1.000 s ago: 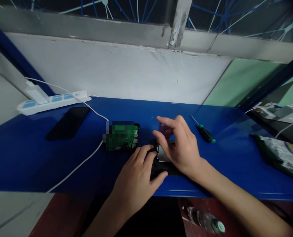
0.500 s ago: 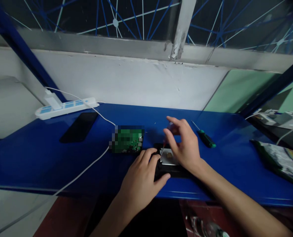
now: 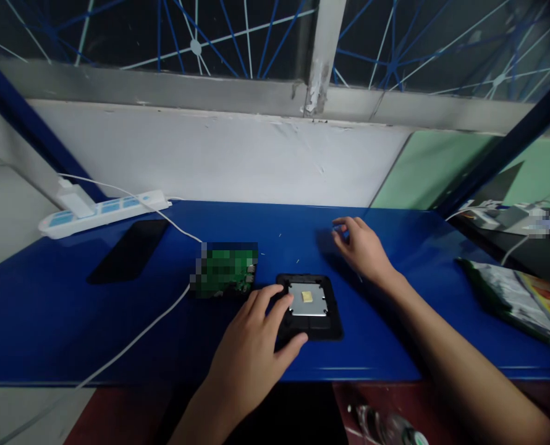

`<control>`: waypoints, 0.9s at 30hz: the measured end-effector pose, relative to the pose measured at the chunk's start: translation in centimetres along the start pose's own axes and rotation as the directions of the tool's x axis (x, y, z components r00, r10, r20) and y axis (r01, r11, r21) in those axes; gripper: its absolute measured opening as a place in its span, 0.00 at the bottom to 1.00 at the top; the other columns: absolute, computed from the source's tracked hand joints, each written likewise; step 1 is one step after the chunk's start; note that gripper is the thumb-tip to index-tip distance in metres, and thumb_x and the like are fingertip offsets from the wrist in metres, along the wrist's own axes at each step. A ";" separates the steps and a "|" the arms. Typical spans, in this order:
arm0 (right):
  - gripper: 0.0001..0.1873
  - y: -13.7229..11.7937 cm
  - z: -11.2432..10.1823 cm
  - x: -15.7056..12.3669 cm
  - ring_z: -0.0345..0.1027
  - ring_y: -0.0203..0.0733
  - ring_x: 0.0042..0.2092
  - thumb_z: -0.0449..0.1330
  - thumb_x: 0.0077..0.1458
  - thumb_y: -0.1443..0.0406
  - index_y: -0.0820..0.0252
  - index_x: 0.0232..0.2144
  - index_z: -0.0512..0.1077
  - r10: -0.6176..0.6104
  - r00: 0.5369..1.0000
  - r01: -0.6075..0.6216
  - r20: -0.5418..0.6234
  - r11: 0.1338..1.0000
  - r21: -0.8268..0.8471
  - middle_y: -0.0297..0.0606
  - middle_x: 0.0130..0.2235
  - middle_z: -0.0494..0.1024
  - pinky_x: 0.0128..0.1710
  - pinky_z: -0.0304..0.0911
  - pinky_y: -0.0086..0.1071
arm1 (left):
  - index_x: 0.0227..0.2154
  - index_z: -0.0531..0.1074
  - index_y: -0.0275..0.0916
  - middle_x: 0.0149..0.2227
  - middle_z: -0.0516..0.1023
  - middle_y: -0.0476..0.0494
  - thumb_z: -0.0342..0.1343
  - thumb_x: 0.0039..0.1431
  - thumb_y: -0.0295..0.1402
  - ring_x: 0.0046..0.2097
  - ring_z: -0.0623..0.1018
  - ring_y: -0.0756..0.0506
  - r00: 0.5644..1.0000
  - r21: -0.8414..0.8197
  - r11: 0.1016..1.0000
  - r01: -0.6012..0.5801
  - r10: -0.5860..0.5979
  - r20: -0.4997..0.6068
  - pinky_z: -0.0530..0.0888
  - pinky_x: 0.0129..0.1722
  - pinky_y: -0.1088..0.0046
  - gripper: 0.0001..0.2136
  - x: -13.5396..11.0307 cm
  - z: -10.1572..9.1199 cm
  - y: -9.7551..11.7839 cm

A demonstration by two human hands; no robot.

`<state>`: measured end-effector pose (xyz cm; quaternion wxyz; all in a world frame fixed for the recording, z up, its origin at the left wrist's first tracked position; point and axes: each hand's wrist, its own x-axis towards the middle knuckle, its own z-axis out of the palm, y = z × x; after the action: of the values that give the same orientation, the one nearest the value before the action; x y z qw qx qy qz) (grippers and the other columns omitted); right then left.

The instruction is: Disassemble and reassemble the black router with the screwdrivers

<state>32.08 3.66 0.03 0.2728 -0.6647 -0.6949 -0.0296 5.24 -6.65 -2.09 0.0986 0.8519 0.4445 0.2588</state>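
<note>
Since half a second ago the right hand (image 3: 363, 250) has lifted off the black tray and swung out to the far right of the blue surface (image 3: 71, 321), where its fingers curl down over the spot where the green-handled screwdriver lay; the tool itself is now hidden under the hand, so whether the grip has closed on it cannot be told. Left behind, the black square tray (image 3: 309, 307) lies flat near the front edge of the surface, its silver plate (image 3: 308, 299) with a small yellow pad in the middle fully uncovered. The left hand (image 3: 251, 349) rests on the tray's left edge, fingers spread loosely and thumb against the front-left corner, pinning it rather than clasping it. So the tray sits directly under the left hand, while the right hand is well apart, up and to the right of it, toward the wall. Just beside the tray on the left lies a green circuit board (image 3: 226, 271), with a white cable (image 3: 131, 343) trailing past it from the power strip (image 3: 103, 212) at the back left. A dark phone (image 3: 129, 250) lies flat in front of the strip, and a crumpled foil bag (image 3: 516, 296) sits at the far right.
</note>
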 end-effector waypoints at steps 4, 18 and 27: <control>0.17 0.7 0.4 -0.1 0.73 0.45 0.35 0.54 0.62 0.62 0.61 0.50 0.73 0.014 0.997 -0.005 0.073 0.993 -0.114 0.48 0.45 0.78 0.37 0.65 0.37 | 0.55 0.67 0.43 0.57 0.71 0.39 0.61 0.60 0.34 0.56 0.75 0.35 1.000 0.041 0.999 -0.026 0.026 -0.001 0.77 0.53 0.52 0.20 -0.1 0.0 -0.1; 0.19 1.9 -0.9 0.7 0.74 0.51 0.44 0.55 0.63 0.58 0.65 0.50 0.73 -0.039 0.997 0.049 0.069 0.987 -0.156 0.49 0.42 0.81 0.45 0.65 0.40 | 0.52 0.65 0.41 0.53 0.73 0.39 0.61 0.58 0.29 0.53 0.76 0.36 0.991 -0.060 0.996 -0.069 0.075 0.115 0.78 0.51 0.53 0.20 1.6 0.7 3.1; 0.17 2.8 -2.1 1.0 0.73 0.50 0.43 0.55 0.63 0.61 0.65 0.49 0.74 -0.048 0.998 0.043 -0.031 0.991 -0.127 0.47 0.40 0.81 0.47 0.64 0.40 | 0.50 0.66 0.39 0.52 0.72 0.39 0.63 0.59 0.33 0.55 0.72 0.36 0.972 -0.123 0.991 -0.059 0.085 0.220 0.76 0.53 0.52 0.18 4.1 2.2 6.8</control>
<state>35.47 4.06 1.34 0.2413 -0.6640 -0.7019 -0.0909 13.15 -7.13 0.20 0.1879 0.8841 0.3835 0.1895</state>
